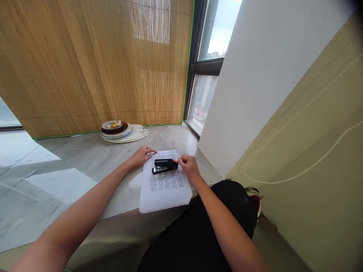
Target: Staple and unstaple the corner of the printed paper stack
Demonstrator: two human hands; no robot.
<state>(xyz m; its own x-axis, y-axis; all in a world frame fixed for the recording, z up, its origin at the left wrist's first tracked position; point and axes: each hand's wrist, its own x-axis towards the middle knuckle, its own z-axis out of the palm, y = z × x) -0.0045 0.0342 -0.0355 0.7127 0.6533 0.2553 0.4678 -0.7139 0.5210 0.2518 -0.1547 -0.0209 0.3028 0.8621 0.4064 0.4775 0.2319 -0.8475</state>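
Closest to us are our two bare arms and our dark trousers (198, 230), reaching out over the edge of a pale grey marble ledge (85, 158). On the ledge lies a white sheet of printed paper (164, 189), and its near end hangs a little over the ledge edge. A black plastic stapler (165, 166) lies across the top part of the paper. Our right hand (189, 168) touches the right end of the stapler with its fingers curled on it, but we cannot tell if it is really gripping or just resting there. Our left hand (141, 155) lies flat on the top left corner of the paper, fingers together, holding nothing. We think a good way to work here is to keep the left hand pressing the paper flat so it does not slide, and to keep our fingers away from the stapler's mouth. Farther back sits a stack of round plates (119, 130), brown and white. Behind them hangs a tan bamboo blind (93, 64), and to its right is a dark-framed window (205, 75).
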